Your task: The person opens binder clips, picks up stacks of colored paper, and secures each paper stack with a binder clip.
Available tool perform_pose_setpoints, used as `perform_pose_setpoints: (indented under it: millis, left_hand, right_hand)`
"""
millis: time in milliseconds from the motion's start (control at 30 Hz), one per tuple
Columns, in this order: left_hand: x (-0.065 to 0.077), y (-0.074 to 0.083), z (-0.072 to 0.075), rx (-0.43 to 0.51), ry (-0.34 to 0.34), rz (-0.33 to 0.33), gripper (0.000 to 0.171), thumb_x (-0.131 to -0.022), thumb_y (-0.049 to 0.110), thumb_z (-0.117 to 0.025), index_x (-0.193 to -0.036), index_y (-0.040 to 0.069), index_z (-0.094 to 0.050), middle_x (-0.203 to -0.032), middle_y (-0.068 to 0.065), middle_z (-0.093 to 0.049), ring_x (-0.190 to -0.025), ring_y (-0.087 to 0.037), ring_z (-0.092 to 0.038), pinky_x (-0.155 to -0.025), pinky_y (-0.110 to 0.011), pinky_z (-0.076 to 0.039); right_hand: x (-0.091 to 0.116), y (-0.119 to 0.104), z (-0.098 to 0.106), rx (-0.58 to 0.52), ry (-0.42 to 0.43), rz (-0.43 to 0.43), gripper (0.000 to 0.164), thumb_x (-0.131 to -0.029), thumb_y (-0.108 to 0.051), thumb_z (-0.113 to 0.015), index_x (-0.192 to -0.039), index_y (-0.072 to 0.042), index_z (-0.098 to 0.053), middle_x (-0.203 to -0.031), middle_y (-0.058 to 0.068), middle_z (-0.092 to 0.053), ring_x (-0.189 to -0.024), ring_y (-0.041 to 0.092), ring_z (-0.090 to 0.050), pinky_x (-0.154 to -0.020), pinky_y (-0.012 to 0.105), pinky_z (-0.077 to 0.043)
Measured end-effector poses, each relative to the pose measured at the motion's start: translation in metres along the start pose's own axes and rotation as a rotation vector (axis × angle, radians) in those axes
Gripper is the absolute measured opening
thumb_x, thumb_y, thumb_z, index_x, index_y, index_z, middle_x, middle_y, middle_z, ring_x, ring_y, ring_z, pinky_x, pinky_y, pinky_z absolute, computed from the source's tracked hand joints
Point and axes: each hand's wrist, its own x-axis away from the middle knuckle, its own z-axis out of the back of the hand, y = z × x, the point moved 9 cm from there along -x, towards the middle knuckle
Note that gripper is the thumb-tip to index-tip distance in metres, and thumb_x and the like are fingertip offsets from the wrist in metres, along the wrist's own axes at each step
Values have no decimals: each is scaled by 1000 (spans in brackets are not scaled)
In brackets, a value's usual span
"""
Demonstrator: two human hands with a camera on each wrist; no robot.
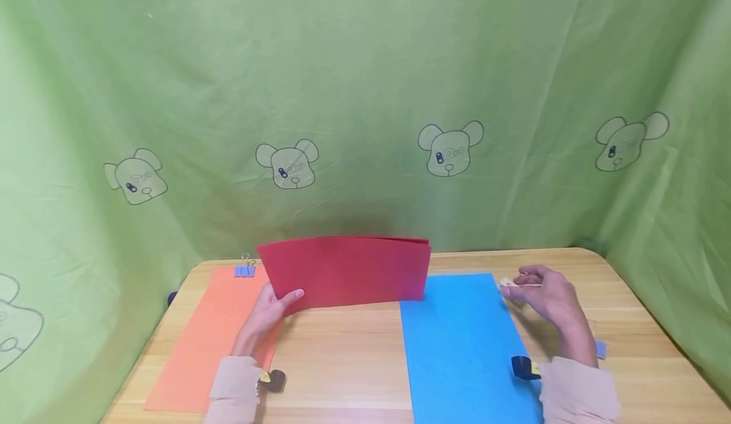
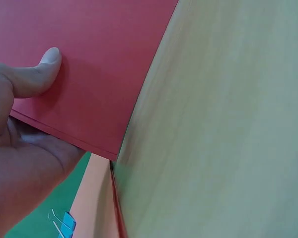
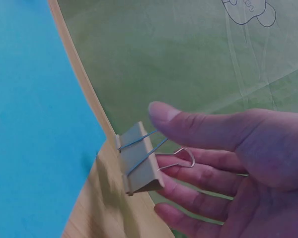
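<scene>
My left hand (image 1: pixel 267 310) grips a folded stack of red paper (image 1: pixel 348 271) at its lower left corner, the thumb flat on the near face and the fingers behind. The paper stands tilted up over the table, its right end overlapping the blue sheet in the head view. On the right, my right hand (image 1: pixel 545 294) pinches a cream binder clip (image 3: pixel 139 161) by its wire handles, between the thumb and fingers. The clip's mouth points toward the blue sheet (image 1: pixel 462 348), and nothing shows between its edges.
An orange sheet (image 1: pixel 200 341) lies on the left of the wooden table (image 1: pixel 342 360), with a blue binder clip (image 1: pixel 244 271) at its far end. Another blue binder clip (image 1: pixel 601 349) sits by my right wrist, partly hidden. A green curtain (image 1: pixel 365 94) hangs behind the table and along both sides.
</scene>
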Motion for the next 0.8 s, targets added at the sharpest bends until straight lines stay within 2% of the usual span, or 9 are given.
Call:
perform_pose_setpoints:
  millis: [100,200,333,433,600,633,700,800]
  left_hand:
    - [2,0,-1,28,-7,19,33,-99,22,-70,-129,10,-63,-123,-7,-71,-119,-22,-63,-109,-41,-42]
    - [4,2,1,12,1,32,31,-98,25,-71,-123,8,-64,-115,-9,-72,-111,-22,-65,-105,-41,-44]
    - [4,2,3,-24,32,44,27,-98,22,-72,-117,6,-64,-105,-8,-73,-99,-20,-65,-96,-36,-47]
    - [3,0,1,30,29,72,30,-98,19,-71,-122,5,-61,-110,-8,-72,-103,-21,-66,-97,-35,-47]
    - [3,-1,-1,77,4,83,35,-98,16,-71,-128,5,-57,-117,-10,-70,-108,-24,-67,-98,-38,-49]
    - [3,0,-1,69,2,80,35,-97,16,-71,-127,5,-57,-117,-10,-70,-108,-24,-67,-98,-38,-49]
    - [3,0,0,57,-2,84,35,-97,16,-71,-127,5,-57,-116,-10,-70,-108,-24,-66,-98,-38,-49]
    - [4,-2,-1,73,-17,114,37,-96,17,-72,-128,6,-55,-118,-9,-69,-110,-23,-64,-101,-38,-46]
  right_hand:
    - [1,-1,2,-14,37,17,83,-90,-42,-79,-144,11,-44,-131,30,-61,-119,49,-58,-94,59,-47]
    - [1,-2,3,-22,66,30,83,-91,-43,-78,-144,11,-44,-130,30,-62,-116,47,-61,-92,57,-49]
    - [0,-2,6,-20,102,37,82,-91,-42,-78,-143,12,-44,-128,30,-62,-113,45,-65,-85,43,-55]
    - [0,-3,7,-14,122,41,82,-91,-43,-79,-143,11,-46,-128,30,-63,-114,45,-65,-80,35,-55]
    - [1,-5,7,-27,138,41,86,-92,-47,-76,-148,9,-41,-132,30,-62,-118,47,-61,-88,49,-53]
    - [1,-6,8,-31,145,43,86,-92,-47,-75,-148,8,-41,-132,30,-62,-118,46,-62,-88,48,-52]
    - [1,-8,9,-43,159,49,85,-92,-49,-75,-149,6,-42,-132,28,-63,-115,42,-66,-85,39,-53]
    - [1,-11,12,-75,195,76,79,-92,-48,-76,-145,4,-49,-131,25,-65,-100,15,-72,-78,21,-51]
